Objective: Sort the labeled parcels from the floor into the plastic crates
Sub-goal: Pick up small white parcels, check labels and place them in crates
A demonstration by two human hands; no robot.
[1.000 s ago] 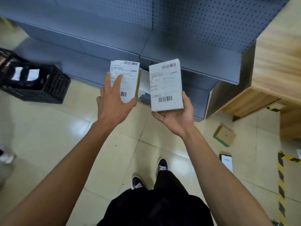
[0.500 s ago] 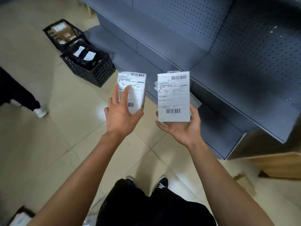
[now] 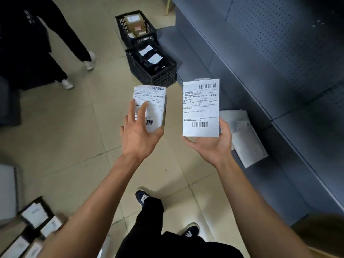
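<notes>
1. Swinging left, the view now carries both black crates up toward the top centre, where half a second ago they sat at upper left, and both parcels stay held up in front of the chest much as before.
2. Left hand (image 3: 138,135) is raised with its back to the camera, forearm angling up from lower left; two fingers (image 3: 132,110) lie long and straight across the label face while the thumb hooks the right lower edge, so the left parcel (image 3: 155,101) is pinched upright, label toward the camera.
3. Right hand (image 3: 210,144) is palm-up, forearm coming in from lower right; the right parcel (image 3: 201,107) stands on the cupped palm, thumb up its right edge, fingertips curled under the lower left corner. Its label faces the camera too.
4. Both parcels are apart, side by side, with tiled floor (image 3: 74,136) showing in the gap.
5. Beyond them, the near crate (image 3: 154,75) holds dark bags with white labels; the far crate (image 3: 122,27) just behind it, touching, holds brown boxes.
6. Grey shelving (image 3: 260,53) runs down the right side, and a white mailer (image 3: 249,144) lies on its bottom shelf just beside the right hand.
7. Another person's legs (image 3: 61,34) in dark trousers and white shoes stand at upper left.
8. More labelled parcels (image 3: 35,215) sit blurred at the bottom left corner; whether they lie in a crate there I cannot tell.
</notes>
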